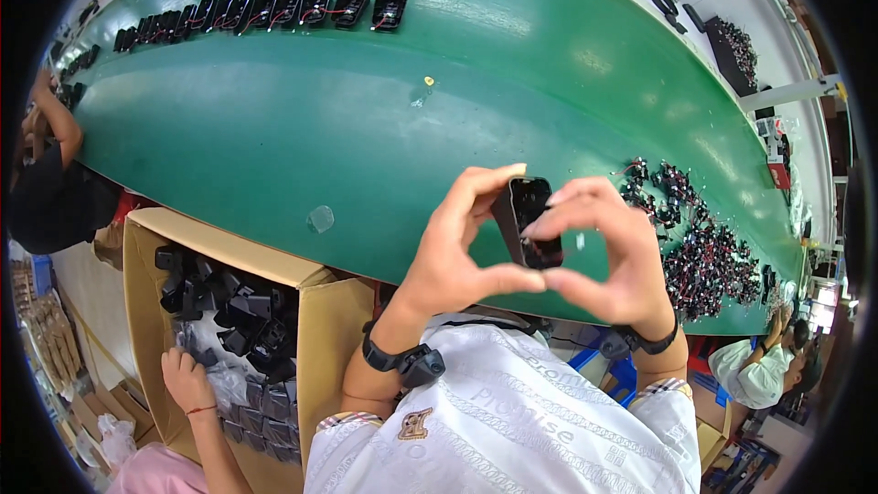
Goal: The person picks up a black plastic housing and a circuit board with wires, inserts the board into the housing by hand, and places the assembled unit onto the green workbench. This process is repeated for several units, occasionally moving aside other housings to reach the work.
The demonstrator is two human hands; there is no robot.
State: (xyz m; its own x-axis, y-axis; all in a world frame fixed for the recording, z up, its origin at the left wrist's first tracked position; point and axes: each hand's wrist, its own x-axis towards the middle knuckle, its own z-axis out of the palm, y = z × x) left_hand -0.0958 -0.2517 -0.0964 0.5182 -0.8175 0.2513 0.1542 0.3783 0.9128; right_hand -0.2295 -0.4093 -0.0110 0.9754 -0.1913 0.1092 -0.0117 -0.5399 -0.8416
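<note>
A black, open-fronted plastic housing (547, 254) is tilted up over the near edge of the green table. My left hand (448, 252) is closed round its left side, the thumb along the lower end and fingers at the top. From the right, my right hand (622, 242) curls against the same housing. Its fingertips, a little blurred, lie over the opening, and its thumb meets the lower end beside my left thumb. Dark, shiny parts show inside the housing; I cannot make out their kind. Both wrists wear a black strap with a small device.
Housings with red wires (390, 9) stand in a row along the table's far left. A heap of small wired parts (709, 261) lies at right. Below left, another person's hand (187, 380) reaches into a cardboard box (320, 334) of black housings. A clear plastic scrap (320, 219) lies on the table (229, 137).
</note>
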